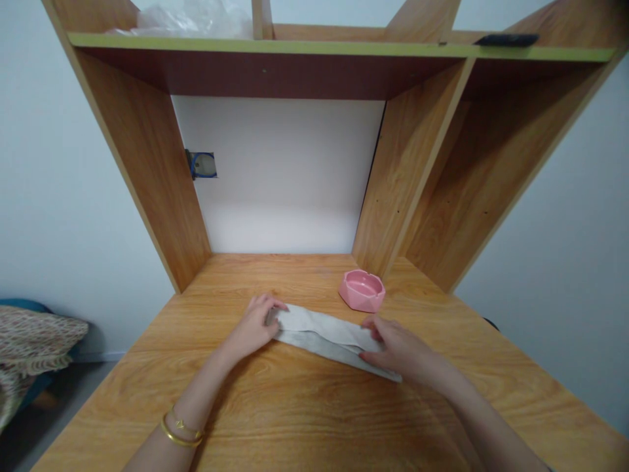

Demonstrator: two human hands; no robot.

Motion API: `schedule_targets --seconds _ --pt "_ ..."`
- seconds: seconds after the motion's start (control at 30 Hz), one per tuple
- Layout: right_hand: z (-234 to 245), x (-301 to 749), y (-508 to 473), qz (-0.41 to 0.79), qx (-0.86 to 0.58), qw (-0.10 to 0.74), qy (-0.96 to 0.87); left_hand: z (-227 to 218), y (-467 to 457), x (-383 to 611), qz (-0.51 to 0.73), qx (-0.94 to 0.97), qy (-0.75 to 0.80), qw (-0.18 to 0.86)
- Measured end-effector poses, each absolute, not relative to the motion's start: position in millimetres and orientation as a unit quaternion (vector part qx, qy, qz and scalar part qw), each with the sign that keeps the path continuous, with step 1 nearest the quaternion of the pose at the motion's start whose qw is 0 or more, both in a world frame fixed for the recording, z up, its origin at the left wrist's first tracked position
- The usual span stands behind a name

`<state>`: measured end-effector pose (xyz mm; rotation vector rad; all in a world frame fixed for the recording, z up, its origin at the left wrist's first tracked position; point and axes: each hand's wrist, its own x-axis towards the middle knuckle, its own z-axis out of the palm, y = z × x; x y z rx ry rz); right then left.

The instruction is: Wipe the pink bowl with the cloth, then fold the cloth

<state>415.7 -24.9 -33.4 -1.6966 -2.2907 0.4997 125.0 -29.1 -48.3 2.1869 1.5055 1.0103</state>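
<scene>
A folded light grey cloth [324, 331] lies slantwise on the wooden desk, its layers forming a long narrow strip. At its left end, my left hand [259, 319] pinches the cloth between thumb and fingers; gold bracelets circle that wrist. My right hand [393, 347] grips the cloth near its right end, thumb low and fingers on the upper edge. One grey corner sticks out below the right hand. Just behind the cloth, close to my right hand, stands a pink faceted ashtray [362, 292].
The desk top [295, 419] runs back to a wooden shelf unit with upright panels [393, 190] and a white back board [285, 177]. Clear plastic wrap [194, 19] and a dark flat object [508, 40] rest on the upper shelf. A fringed woven cloth [37, 337] hangs at left.
</scene>
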Motion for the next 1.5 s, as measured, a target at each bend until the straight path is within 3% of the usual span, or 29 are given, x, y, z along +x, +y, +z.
schedule_targets --seconds 0.37,0.63,0.87,1.1,1.3,1.5 --pt "-44.8 431.9 -46.3 0.080 -0.550 0.107 -0.825 -44.7 -36.3 131.0 0.215 0.838 0.497 0.067" --pt "-47.4 445.4 -41.9 0.054 -0.542 0.102 -0.832 -52.8 -28.8 125.8 0.184 0.845 0.496 0.078" --pt "-44.4 464.4 -35.9 0.138 -0.605 0.173 -0.765 -43.1 -38.2 126.8 0.164 0.839 0.506 0.113" --pt "-61.3 463.9 -27.6 0.174 -0.635 0.153 -0.737 -44.4 -35.7 128.0 0.168 0.843 0.499 0.113" --pt "-55.8 465.3 -23.2 0.231 -0.611 0.248 -0.716 -26.9 -47.6 137.2 0.154 0.849 0.500 0.070" --pt "-19.5 430.4 -22.3 0.277 -0.551 0.363 -0.699 -33.4 -56.0 169.8 0.166 0.895 0.397 0.114"
